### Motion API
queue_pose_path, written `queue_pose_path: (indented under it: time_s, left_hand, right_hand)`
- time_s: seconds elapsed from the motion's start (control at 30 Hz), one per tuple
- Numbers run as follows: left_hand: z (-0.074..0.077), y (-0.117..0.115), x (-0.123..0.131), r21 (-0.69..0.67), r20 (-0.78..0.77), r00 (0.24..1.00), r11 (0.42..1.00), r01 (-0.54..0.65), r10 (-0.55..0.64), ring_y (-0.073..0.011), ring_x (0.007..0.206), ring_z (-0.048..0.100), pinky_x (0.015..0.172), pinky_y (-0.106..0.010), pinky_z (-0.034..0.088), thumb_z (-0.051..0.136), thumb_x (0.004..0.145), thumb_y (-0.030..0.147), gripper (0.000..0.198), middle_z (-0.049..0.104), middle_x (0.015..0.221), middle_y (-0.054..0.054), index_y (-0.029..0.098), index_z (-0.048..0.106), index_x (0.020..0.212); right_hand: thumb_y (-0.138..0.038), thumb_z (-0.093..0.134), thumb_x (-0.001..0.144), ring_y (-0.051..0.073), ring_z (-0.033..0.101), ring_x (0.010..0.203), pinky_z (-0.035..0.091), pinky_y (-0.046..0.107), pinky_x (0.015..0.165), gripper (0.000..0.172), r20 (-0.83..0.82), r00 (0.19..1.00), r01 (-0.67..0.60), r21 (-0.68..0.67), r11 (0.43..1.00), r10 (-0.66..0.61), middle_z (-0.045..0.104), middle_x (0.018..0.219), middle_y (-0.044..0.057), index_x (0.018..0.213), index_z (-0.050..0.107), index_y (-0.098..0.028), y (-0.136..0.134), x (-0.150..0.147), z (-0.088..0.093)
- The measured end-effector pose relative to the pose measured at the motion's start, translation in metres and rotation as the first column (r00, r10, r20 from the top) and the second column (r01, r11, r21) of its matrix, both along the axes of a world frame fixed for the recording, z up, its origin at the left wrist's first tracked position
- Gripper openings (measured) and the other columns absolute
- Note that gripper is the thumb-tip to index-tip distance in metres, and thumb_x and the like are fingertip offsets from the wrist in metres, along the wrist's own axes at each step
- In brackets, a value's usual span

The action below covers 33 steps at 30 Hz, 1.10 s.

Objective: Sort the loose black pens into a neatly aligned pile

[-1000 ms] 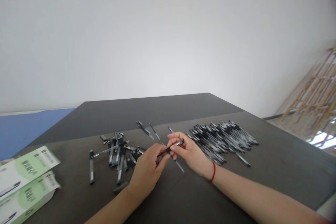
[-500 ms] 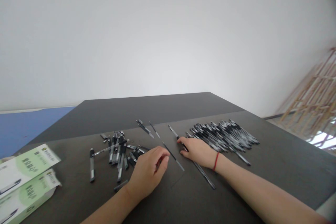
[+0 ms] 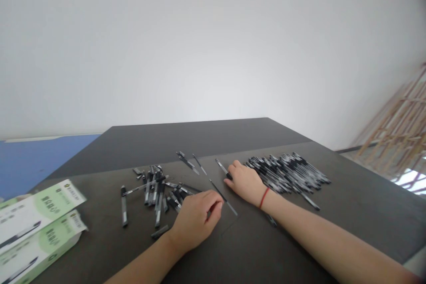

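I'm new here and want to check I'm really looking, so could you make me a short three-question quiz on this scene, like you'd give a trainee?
1. Multiple choice: which wrist wears the red band? a) left b) right c) neither
2. True or false: the right hand is nearer the big pile of pens than the left hand is.
3. Fill in: the green-and-white boxes at the lower left have a picture of a ____ on them.

Key:
1. b, right
2. True
3. pen
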State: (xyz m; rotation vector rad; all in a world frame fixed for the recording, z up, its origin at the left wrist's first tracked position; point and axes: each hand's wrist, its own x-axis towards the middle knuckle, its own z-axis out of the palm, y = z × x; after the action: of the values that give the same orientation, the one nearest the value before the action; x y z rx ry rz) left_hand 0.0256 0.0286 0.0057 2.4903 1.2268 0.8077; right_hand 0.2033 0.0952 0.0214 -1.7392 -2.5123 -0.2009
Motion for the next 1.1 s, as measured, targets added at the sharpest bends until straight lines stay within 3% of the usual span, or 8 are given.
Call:
queue_pose_path:
  time_s: [0.23,0.4,0.57,0.67,0.8,0.93,1.03,1.1]
  left_hand:
    - [0.001,0.003,-0.001,0.148,0.032,0.994,0.983,-0.108,0.104,-0.0196,0.092,0.055,0.082,-0.032,0.041,0.044,0.086,0.014,0.016,0.062,0.095,-0.004,0.02,0.057,0.094]
    - [0.0,0.003,0.002,0.286,-0.013,0.975,0.935,-0.208,0.221,-0.0255,0.122,0.04,0.104,-0.045,0.024,0.049,0.082,0.011,0.048,0.049,0.13,-0.009,0.019,0.042,0.128]
    - [0.001,0.003,0.004,0.203,-0.229,0.95,0.965,-0.164,0.21,-0.0249,0.097,0.056,0.093,-0.046,0.032,0.046,0.086,0.015,0.032,0.064,0.101,-0.007,0.019,0.05,0.117]
    - [0.005,0.004,0.002,0.146,-0.277,0.931,0.968,-0.203,0.237,-0.0233,0.081,0.06,0.079,-0.039,0.039,0.041,0.089,0.016,0.018,0.065,0.084,-0.004,0.02,0.054,0.1]
    - [0.007,0.0,-0.001,0.091,-0.177,0.954,0.969,-0.231,0.243,-0.0197,0.079,0.062,0.068,-0.03,0.041,0.038,0.094,0.027,0.017,0.065,0.084,-0.003,0.02,0.05,0.103]
    - [0.01,-0.012,0.002,0.09,-0.15,0.989,0.996,0.028,-0.014,-0.0178,0.084,0.062,0.07,-0.027,0.042,0.034,0.096,0.031,0.022,0.065,0.094,-0.002,0.024,0.05,0.109]
    - [0.012,-0.019,0.005,0.117,-0.308,0.926,0.957,0.265,-0.219,-0.0178,0.082,0.061,0.067,-0.027,0.041,0.04,0.094,0.031,0.021,0.065,0.094,-0.001,0.025,0.051,0.111]
    - [0.012,-0.021,0.007,0.117,-0.382,0.884,0.934,0.336,-0.27,-0.0176,0.08,0.061,0.064,-0.027,0.04,0.043,0.093,0.031,0.019,0.065,0.093,-0.001,0.024,0.052,0.108]
  right_hand:
    - [-0.021,0.049,0.085,0.023,0.063,0.084,0.045,0.028,0.066,0.017,0.02,1.0,0.01,-0.041,0.999,-0.009,0.063,0.095,0.013,0.091,0.061,-0.012,0.022,-0.019,0.007]
    - [-0.023,0.053,0.081,0.018,0.06,0.077,0.04,0.025,0.065,0.009,-0.067,0.982,-0.181,-0.013,0.983,0.179,0.062,0.087,0.006,0.083,0.059,-0.016,-0.011,-0.008,0.024]
    - [-0.027,0.061,0.077,0.013,0.054,0.07,0.036,0.023,0.062,0.01,-0.27,0.856,-0.471,-0.059,0.88,0.44,0.06,0.083,0.001,0.077,0.058,-0.018,-0.04,-0.005,0.034]
    - [-0.032,0.051,0.087,0.011,0.052,0.066,0.034,0.022,0.061,0.02,-0.468,0.803,-0.446,-0.061,0.893,0.369,0.059,0.075,0.0,0.079,0.061,-0.017,-0.025,-0.001,0.041]
    - [-0.026,0.042,0.09,0.012,0.05,0.063,0.032,0.022,0.058,0.027,-0.567,0.804,-0.279,-0.093,0.956,0.179,0.059,0.067,0.0,0.079,0.064,-0.015,0.01,0.006,0.039]
    - [-0.021,0.053,0.082,0.011,0.051,0.062,0.032,0.021,0.056,0.015,-0.509,0.846,-0.296,-0.204,0.933,0.158,0.062,0.067,0.001,0.078,0.065,-0.014,0.028,-0.002,0.02]
    - [-0.016,0.055,0.079,0.011,0.054,0.064,0.035,0.019,0.057,0.011,-0.496,0.843,-0.364,-0.241,0.9,0.208,0.065,0.071,0.001,0.078,0.066,-0.014,0.032,-0.019,0.009]
    - [-0.014,0.056,0.077,0.01,0.056,0.066,0.036,0.018,0.059,0.011,-0.483,0.841,-0.406,-0.263,0.875,0.245,0.067,0.074,0.001,0.081,0.067,-0.014,0.034,-0.033,0.005]
